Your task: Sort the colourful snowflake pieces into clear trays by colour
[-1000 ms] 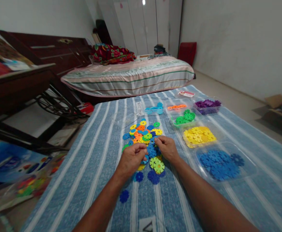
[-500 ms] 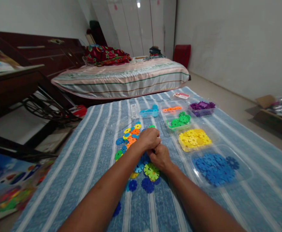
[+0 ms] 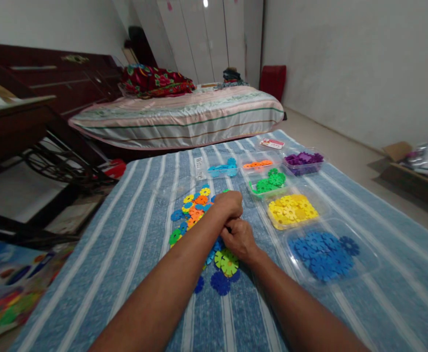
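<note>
The left hand (image 3: 230,203) and the right hand (image 3: 239,237) were together, the left just beyond the right and touching it, with fingers tucked inward; whether anything was pinched between them could not be told. The pile of flower-shaped discs (image 3: 197,212) lay to the left of the hands and partly beneath them, on a striped cloth (image 3: 125,254). The left forearm (image 3: 173,278) crossed above that pile and hid much of it, so a low sweep of the arm could have scattered loose pieces, and a disc under it could have been overlooked. Because the discs overlapped, lifting one might have dragged its neighbours along by their notched edges. The light-green discs (image 3: 229,264), just on the near side of the right hand, and the dark-blue discs (image 3: 220,283), nearer still to the body, seemed easy to knock with a wrist. To the right of the hands, the clear tray of blue discs (image 3: 368,249) stood near the right forearm (image 3: 290,288); an elbow swung outward might have nudged its rim and shifted it. Beyond that, the tray of yellow discs (image 3: 324,205) looked light enough to tip if a sleeveless arm caught its edge.
</note>
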The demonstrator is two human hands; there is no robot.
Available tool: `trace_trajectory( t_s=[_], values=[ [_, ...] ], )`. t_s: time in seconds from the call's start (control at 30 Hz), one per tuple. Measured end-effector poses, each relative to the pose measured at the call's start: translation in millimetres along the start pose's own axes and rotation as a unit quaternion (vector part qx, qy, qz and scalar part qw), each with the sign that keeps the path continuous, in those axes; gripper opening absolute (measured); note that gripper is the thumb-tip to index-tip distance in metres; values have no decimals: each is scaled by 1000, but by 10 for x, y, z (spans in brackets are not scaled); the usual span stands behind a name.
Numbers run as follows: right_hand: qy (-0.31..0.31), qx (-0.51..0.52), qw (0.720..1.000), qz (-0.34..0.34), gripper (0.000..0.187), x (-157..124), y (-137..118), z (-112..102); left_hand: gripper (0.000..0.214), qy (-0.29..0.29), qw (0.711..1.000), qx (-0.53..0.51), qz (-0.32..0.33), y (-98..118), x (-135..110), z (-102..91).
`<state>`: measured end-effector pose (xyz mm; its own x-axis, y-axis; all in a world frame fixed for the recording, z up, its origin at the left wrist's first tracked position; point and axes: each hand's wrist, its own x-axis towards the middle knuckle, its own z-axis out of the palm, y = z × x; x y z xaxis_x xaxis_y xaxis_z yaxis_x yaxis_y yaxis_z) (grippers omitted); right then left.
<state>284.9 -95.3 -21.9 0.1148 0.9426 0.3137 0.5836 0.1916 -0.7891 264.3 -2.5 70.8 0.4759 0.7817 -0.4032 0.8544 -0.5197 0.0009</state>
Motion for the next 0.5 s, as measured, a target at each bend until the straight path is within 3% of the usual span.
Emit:
trace_trajectory(
  t_s=[0.27,0.37,0.43,0.5],
  values=[
    [14,15,1000,-21,26,15,-12,-3,9,72,994,-67,50,-313,-70,43],
    [14,23,999,-18,26,17,-5,-2,3,94,987,-117,63,-289,-93,-2],
    [10,26,1000,-14,27,15,3,2,8,90,963,-240,85,-155,-126,-58],
    [11,37,999,-13,25,14,9,7,6,62,898,-419,120,34,-168,-127]
  ],
)
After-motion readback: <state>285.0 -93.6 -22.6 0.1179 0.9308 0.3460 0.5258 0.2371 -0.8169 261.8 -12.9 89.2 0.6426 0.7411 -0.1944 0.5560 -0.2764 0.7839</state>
